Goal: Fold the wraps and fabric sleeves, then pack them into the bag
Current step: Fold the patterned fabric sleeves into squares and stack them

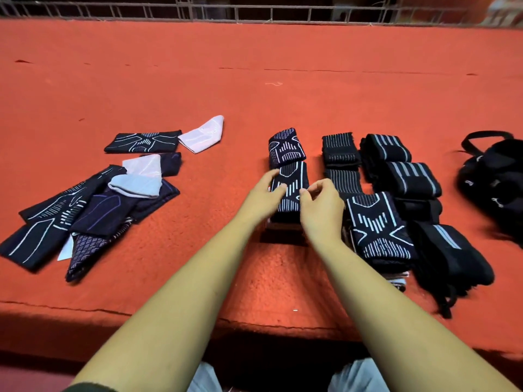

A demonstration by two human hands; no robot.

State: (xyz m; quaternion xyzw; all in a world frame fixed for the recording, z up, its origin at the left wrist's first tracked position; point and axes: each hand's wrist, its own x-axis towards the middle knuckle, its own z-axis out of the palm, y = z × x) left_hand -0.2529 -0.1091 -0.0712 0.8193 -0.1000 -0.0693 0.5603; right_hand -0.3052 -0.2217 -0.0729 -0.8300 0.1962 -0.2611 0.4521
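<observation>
A folded dark sleeve with white stripes (pixel 293 190) lies on top of a small stack at the centre of the orange table. My left hand (pixel 261 198) grips its left edge, and my right hand (pixel 321 206) pinches its right edge. Another folded sleeve (pixel 285 147) sits just behind it. To the right lie folded sleeves (pixel 379 227) and rolled black wraps with grey stripes (pixel 410 179). A pile of unfolded dark and white sleeves (pixel 93 199) spreads over the left side. The black bag (pixel 495 182) stands at the far right.
The orange felt-covered table (pixel 254 80) stretches far back to a metal railing (pixel 254 9). Its front edge runs just above my knees. A black strap hangs over the front edge at the right (pixel 447 304).
</observation>
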